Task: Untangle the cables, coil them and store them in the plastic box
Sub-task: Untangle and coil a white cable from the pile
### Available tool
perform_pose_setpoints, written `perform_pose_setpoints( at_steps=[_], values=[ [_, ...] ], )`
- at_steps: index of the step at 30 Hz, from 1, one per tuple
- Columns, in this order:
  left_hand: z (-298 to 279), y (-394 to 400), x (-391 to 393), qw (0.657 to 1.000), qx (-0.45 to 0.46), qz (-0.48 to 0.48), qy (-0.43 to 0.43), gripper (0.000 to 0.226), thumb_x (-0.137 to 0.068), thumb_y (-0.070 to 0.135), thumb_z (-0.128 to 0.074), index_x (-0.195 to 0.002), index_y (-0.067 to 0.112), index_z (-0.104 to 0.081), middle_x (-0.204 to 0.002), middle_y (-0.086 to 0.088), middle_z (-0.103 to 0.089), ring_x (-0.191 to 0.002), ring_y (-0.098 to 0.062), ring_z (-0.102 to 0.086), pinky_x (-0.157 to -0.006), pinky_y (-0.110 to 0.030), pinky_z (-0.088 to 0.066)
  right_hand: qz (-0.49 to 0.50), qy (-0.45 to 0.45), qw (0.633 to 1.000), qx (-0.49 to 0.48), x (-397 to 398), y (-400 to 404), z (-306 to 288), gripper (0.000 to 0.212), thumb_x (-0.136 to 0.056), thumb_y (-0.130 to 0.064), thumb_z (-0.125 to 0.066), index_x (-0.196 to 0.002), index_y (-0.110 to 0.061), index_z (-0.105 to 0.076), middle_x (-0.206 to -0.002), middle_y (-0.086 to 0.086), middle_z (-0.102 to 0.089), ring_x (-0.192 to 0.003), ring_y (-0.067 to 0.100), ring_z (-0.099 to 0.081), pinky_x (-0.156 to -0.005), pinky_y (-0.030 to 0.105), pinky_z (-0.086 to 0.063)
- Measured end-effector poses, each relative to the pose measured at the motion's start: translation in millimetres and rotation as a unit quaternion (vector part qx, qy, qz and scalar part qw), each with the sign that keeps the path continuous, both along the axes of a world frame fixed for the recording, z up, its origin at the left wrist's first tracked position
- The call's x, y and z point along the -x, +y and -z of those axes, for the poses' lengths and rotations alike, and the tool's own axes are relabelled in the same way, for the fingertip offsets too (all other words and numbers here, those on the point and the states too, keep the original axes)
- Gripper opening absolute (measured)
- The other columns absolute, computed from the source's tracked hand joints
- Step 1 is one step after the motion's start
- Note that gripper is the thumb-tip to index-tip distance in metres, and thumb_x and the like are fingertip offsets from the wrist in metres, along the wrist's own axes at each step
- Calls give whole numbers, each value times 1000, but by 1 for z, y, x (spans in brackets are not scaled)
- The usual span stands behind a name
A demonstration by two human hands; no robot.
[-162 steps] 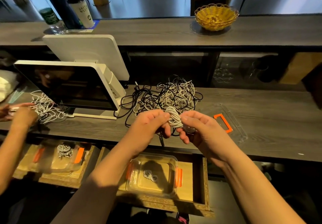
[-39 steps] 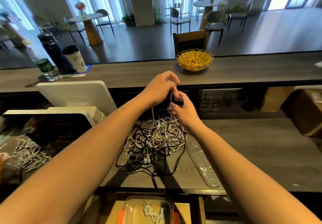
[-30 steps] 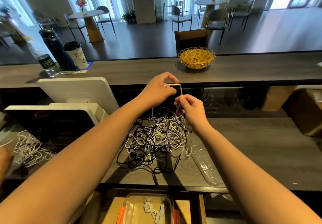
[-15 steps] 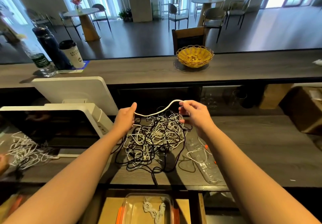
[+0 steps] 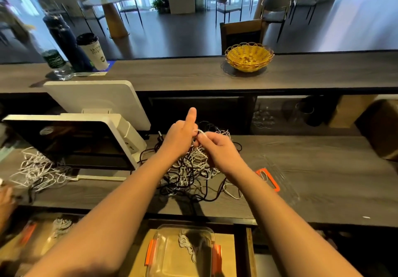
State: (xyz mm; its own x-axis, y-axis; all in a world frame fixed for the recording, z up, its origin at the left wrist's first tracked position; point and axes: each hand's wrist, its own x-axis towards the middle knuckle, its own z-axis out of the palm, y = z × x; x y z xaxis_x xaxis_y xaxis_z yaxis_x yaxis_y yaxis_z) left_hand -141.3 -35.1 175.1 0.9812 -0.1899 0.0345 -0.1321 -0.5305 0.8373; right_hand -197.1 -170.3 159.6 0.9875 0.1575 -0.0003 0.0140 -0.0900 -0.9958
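The left hand (image 5: pixel 179 140) and the right hand (image 5: pixel 217 150) meet just above a messy pile. Between them is a white cable (image 5: pixel 201 131). The right hand pinches it with curled fingers. The left hand has its fingers curled round the cable too, and its thumb sticks straight up. Both hands are close together and touching the same bit of cable.

Right under the hands lies the tangle of cables (image 5: pixel 191 169), black ones and white ones all mixed up. It sits on a dark grey wooden counter (image 5: pixel 323 169). Just to the right of the tangle lies a clear lid (image 5: pixel 277 179) with an orange clip, flat on the counter.

Below the counter edge a drawer is open. In it sits the plastic box (image 5: pixel 183 253), clear with orange clips on its sides. A small coiled white cable (image 5: pixel 186 244) lies inside it.

To the left stands a white screen (image 5: pixel 71 141) with a dark front. Another white screen stands behind it. Left of that is a second pile of white cables (image 5: pixel 36 169), and a bit of another person's hand shows at the left edge.

Behind and higher up runs a long shelf of the same grey wood. On it sits a yellow woven basket (image 5: pixel 248 58). On its left end stand a paper cup (image 5: pixel 92 50), a dark bottle (image 5: pixel 66 39) and a clear water bottle (image 5: pixel 55 61).

Past the shelf is a big room with a shiny floor, round tables, chairs and tall bright windows.
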Motion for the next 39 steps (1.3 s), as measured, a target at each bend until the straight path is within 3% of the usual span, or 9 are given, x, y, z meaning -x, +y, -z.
perform_pose_setpoints(
  at_steps=[6, 13, 16, 18, 20, 23, 27, 31, 39],
  values=[
    [51, 28, 15, 979, 129, -118, 103, 67, -103, 62, -22, -47, 26, -30, -49, 7, -26, -48, -12, -23, -52, -32, -19, 68, -34, 997, -4, 14, -13, 16, 31, -104, -28, -49, -80, -25, -69, -52, -13, -39, -50, 6, -36, -55, 25, -31],
    [83, 54, 41, 905, 186, -365, 116, 36, -99, 39, -58, -70, 20, -47, -58, 0, -36, -57, -18, -35, -59, -33, -27, 118, 7, 992, -34, 23, -30, 37, 29, -104, -25, -49, -85, -19, -71, -52, -12, -37, -48, 8, -33, -50, 23, -29],
    [80, 49, 54, 897, 211, -377, 90, 34, -96, 40, -62, -74, 18, -48, -55, 3, -30, -55, -17, -31, -58, -33, -25, 144, 45, 988, -21, 20, -36, 51, 28, -102, -24, -52, -89, -14, -75, -54, -5, -35, -49, 10, -31, -50, 18, -32],
    [73, 40, 64, 929, 159, -329, 53, 40, -98, 40, -59, -70, 16, -44, -58, 0, -30, -56, -15, -31, -59, -33, -25, 150, 83, 985, 19, 19, -38, 59, 26, -101, -23, -51, -104, -12, -75, -67, 3, -46, -60, 13, -43, -61, 21, -43],
    [59, 28, 75, 959, 84, -270, 24, 46, -102, 38, -54, -64, 16, -38, -57, 1, -30, -50, -8, -28, -56, -32, -24, 154, 90, 977, 115, 22, -35, 64, 39, -104, -32, -44, -138, -17, -57, -110, -1, -59, -99, 14, -54, -89, 35, -48],
    [44, 10, 87, 978, 20, -206, 20, 52, -104, 43, -44, -59, 18, -39, -53, 3, -34, -45, -6, -28, -52, -30, -24, 70, -5, 976, 207, 35, -11, 56, 51, -104, -44, -35, -152, -28, -32, -151, -12, -36, -139, 6, -32, -115, 34, -30],
    [36, -11, 95, 988, -9, -147, 40, 60, -109, 42, -27, -61, 17, -52, -59, -1, -51, -55, -12, -48, -56, -29, -33, -5, 28, 995, 96, 47, 22, 48, 36, -103, -48, -40, -110, -22, -65, -99, -9, -67, -87, 5, -61, -82, 33, -51],
    [46, -6, 95, 987, -3, -159, 31, 59, -109, 38, -33, -54, 18, -44, -49, 6, -42, -43, -3, -42, -47, -18, -30, -12, 24, 997, 69, 51, 9, 48, 42, -101, -43, -52, -73, -15, -66, -52, -11, -44, -51, 7, -38, -56, 29, -35],
    [85, 35, 98, 932, 130, -322, 108, 48, -102, 43, -52, -64, 15, -42, -56, -2, -31, -52, -16, -32, -54, -30, -27, 92, 70, 993, 22, 47, -38, 53, 39, -103, -37, -48, -74, -17, -65, -50, -7, -36, -41, 4, -30, -41, 11, -28]
  ],
)
